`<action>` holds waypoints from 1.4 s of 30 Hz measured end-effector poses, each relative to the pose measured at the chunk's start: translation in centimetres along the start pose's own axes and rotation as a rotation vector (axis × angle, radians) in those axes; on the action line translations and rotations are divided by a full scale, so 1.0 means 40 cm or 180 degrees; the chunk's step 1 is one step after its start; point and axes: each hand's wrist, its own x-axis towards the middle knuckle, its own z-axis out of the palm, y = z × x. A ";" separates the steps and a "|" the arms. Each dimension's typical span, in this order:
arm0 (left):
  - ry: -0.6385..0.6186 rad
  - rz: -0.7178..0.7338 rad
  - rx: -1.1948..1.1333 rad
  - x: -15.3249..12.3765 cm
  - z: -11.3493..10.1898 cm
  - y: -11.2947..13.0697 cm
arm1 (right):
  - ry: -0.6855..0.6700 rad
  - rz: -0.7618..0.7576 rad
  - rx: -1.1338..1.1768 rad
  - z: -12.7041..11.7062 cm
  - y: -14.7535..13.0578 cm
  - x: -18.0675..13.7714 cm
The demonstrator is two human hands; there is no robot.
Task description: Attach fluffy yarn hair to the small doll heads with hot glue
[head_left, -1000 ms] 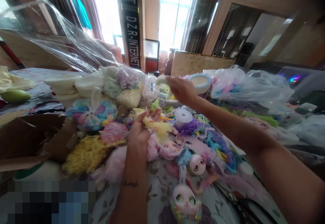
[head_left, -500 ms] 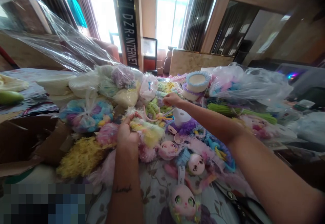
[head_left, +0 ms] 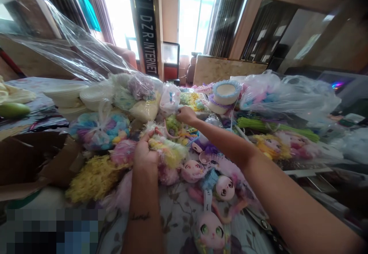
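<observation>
My left hand (head_left: 145,152) is closed around a fluffy yellow-and-white yarn bundle (head_left: 169,151), held over the pile of craft materials. Farther off, my right hand (head_left: 186,114) is reached out with its fingers pinched together. What sits between those fingertips is too small to make out. Just behind them is a small clear plastic bag (head_left: 170,97), and green yarn (head_left: 173,123) lies below. Nearer me are a pink doll head (head_left: 192,169), a dark-eyed doll head (head_left: 224,187) and a green-eyed doll head (head_left: 212,229).
A cardboard box (head_left: 37,162) stands at the left, beside curly yellow yarn (head_left: 92,179). A bag of pastel pompoms (head_left: 100,129) lies behind. Scissors (head_left: 266,225) rest at the lower right. Green stems (head_left: 273,128) and plastic bags (head_left: 301,93) occupy the right. Ruffled round boxes (head_left: 225,91) stand behind.
My right hand has shifted a little left, toward the small plastic bag. My left hand keeps its hold on the yarn bundle. The view has turned slightly.
</observation>
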 end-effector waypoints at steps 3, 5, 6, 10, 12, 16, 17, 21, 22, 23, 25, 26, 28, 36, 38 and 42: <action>-0.0054 0.0006 -0.0046 0.008 -0.005 -0.001 | 0.0416 -0.0001 0.0016 -0.067 0.010 -0.003; -0.0071 -0.0015 -0.0044 0.008 -0.005 -0.003 | 0.0658 0.0028 0.0143 -0.132 0.028 -0.012; -0.0071 -0.0028 -0.0039 0.007 -0.004 -0.004 | 0.0759 0.0067 0.0233 -0.165 0.038 -0.018; -0.0071 -0.0054 -0.0019 0.001 0.003 -0.010 | 0.0959 0.0291 0.0688 -0.259 0.073 -0.038; -0.0074 -0.0081 0.0000 -0.002 0.005 -0.012 | 0.0984 0.0376 0.0904 -0.275 0.086 -0.042; -0.0082 -0.0149 0.0012 -0.005 0.005 -0.010 | 0.1031 0.0520 0.1369 -0.271 0.100 -0.034; -0.0095 -0.0145 0.0004 -0.004 0.005 -0.010 | 0.1063 0.0559 0.1613 -0.268 0.100 -0.031; -0.0136 -0.0103 0.0004 -0.002 0.002 -0.009 | 0.1230 0.0483 0.2469 -0.265 0.081 -0.017; -0.0141 -0.0098 0.0011 -0.002 0.001 -0.009 | 0.1273 0.0427 0.2532 -0.269 0.074 -0.014; -0.0147 -0.0097 0.0020 -0.002 0.001 -0.009 | 0.1307 0.0381 0.2572 -0.275 0.065 -0.010; -0.0162 -0.0098 0.0037 -0.004 0.002 -0.011 | 0.1355 0.0333 0.2658 -0.294 0.048 -0.005; -0.0169 -0.0099 0.0048 -0.006 0.002 -0.011 | 0.1363 0.0320 0.2700 -0.305 0.040 -0.004; -0.0193 -0.0099 0.0077 -0.009 0.002 -0.013 | 0.1336 0.0280 0.2673 -0.328 0.027 -0.007; -0.0506 -0.0169 0.0236 -0.027 0.010 -0.016 | -0.0748 -0.0339 -0.0179 -0.349 -0.023 -0.076; -0.0601 -0.0227 0.0304 -0.038 0.020 -0.020 | -0.1150 -0.0436 -0.0473 -0.315 -0.045 -0.085; -0.0632 -0.0411 0.0656 -0.061 0.036 -0.040 | -0.1048 -0.0590 0.0012 -0.207 -0.094 -0.087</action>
